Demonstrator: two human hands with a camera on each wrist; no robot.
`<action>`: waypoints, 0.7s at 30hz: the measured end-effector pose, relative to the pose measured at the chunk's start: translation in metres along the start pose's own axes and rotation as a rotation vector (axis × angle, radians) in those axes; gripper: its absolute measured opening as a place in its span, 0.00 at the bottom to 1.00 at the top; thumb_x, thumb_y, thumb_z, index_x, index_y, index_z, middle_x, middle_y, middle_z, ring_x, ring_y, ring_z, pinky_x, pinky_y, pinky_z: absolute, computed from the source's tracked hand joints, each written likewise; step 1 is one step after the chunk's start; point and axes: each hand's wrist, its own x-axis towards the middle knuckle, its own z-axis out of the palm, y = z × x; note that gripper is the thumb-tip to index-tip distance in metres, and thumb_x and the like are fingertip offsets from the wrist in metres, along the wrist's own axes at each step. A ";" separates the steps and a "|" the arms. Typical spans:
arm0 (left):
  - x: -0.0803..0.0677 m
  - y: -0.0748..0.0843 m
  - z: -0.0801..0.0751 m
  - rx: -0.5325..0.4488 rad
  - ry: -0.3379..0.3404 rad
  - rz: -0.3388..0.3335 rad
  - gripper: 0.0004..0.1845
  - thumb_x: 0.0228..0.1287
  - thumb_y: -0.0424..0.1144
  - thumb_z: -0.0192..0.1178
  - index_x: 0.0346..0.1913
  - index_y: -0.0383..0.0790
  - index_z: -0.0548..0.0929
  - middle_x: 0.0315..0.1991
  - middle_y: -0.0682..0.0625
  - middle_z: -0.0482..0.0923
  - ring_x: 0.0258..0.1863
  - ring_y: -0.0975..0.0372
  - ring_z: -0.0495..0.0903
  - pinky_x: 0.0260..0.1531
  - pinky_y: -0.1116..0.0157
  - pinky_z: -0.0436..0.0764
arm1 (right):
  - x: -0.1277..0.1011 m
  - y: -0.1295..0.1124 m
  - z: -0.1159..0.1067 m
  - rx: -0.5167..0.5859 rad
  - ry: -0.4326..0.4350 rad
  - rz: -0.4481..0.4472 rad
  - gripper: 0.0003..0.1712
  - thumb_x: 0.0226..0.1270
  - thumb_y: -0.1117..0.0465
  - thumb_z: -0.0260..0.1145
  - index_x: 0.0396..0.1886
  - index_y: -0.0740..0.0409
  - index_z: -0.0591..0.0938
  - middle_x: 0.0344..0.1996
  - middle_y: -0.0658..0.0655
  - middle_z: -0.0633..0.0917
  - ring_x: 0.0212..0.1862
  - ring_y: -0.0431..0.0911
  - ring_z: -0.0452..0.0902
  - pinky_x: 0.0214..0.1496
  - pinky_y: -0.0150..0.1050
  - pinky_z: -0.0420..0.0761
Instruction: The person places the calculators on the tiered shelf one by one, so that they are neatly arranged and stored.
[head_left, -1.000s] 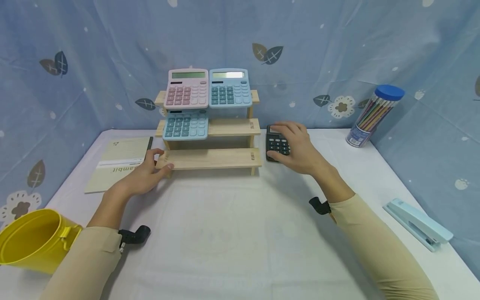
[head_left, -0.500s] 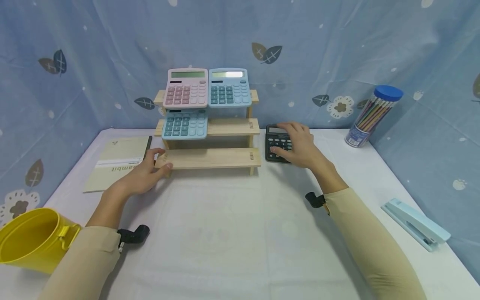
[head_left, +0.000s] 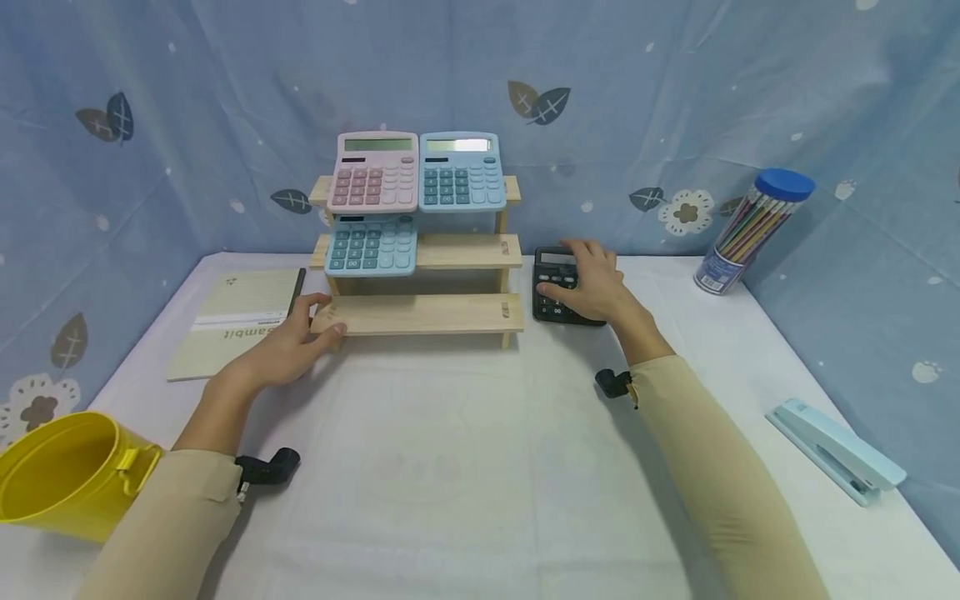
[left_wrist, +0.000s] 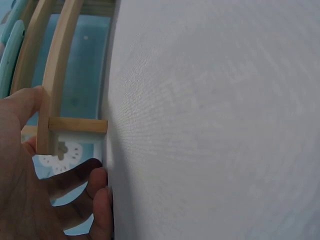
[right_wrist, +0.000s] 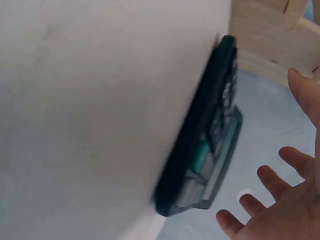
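Reaching stage, by my reading: the right hand (head_left: 592, 287) lies over the black calculator (head_left: 558, 287) on the white table (head_left: 465, 467) but has not closed on it. In the right wrist view the fingers (right_wrist: 272, 177) are spread and nearly straight, with a gap between them and the key face of the black calculator (right_wrist: 207, 145), so the hand is wide and holding nothing; the head view cannot settle whether the fingertips touch the keys. The left hand (head_left: 288, 350) is nearer the body on the other side, its thumb and fingers curled round the left end of the bottom step of the wooden tiered stand (head_left: 420, 312); the left wrist view shows the thumb (left_wrist: 20, 107) against the slat and the other fingers (left_wrist: 97, 200) beneath it, steadying the stand. The black calculator lies flat on the table just beside the stand's right leg, well apart from the left hand. Judgement: the next move calls for the right fingers to close on the calculator's edges for a firm pinch before any lift. Further back, a light blue calculator (head_left: 372, 246) leans on the middle step; a pink calculator (head_left: 375, 171) and a blue calculator (head_left: 460, 169) stand on the top step.
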 end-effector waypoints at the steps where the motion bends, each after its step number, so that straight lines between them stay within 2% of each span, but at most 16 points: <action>1: 0.000 0.000 0.000 0.001 -0.003 -0.004 0.45 0.79 0.64 0.43 0.81 0.40 0.37 0.78 0.20 0.43 0.75 0.27 0.50 0.69 0.30 0.56 | 0.001 0.001 0.001 0.002 -0.004 0.009 0.51 0.68 0.41 0.70 0.81 0.55 0.57 0.77 0.69 0.57 0.75 0.70 0.50 0.67 0.75 0.58; 11: 0.001 0.001 0.000 0.007 -0.007 -0.011 0.45 0.79 0.64 0.43 0.81 0.41 0.37 0.77 0.19 0.44 0.74 0.26 0.52 0.68 0.30 0.59 | 0.012 0.008 0.006 -0.018 -0.046 0.095 0.56 0.67 0.37 0.69 0.84 0.52 0.51 0.79 0.69 0.53 0.78 0.72 0.45 0.71 0.75 0.53; 17: 0.001 0.000 0.000 0.004 -0.001 -0.006 0.44 0.79 0.63 0.44 0.81 0.41 0.38 0.76 0.18 0.46 0.73 0.26 0.54 0.67 0.30 0.61 | 0.015 0.007 0.008 -0.001 -0.118 0.192 0.62 0.65 0.33 0.68 0.85 0.49 0.44 0.80 0.68 0.45 0.77 0.73 0.42 0.69 0.76 0.59; 21: 0.000 0.001 0.000 0.003 0.002 -0.015 0.45 0.79 0.63 0.44 0.81 0.42 0.38 0.78 0.21 0.44 0.75 0.27 0.52 0.68 0.30 0.59 | 0.017 0.005 0.012 -0.015 -0.170 0.234 0.64 0.64 0.31 0.68 0.85 0.47 0.41 0.81 0.68 0.39 0.78 0.75 0.38 0.70 0.75 0.59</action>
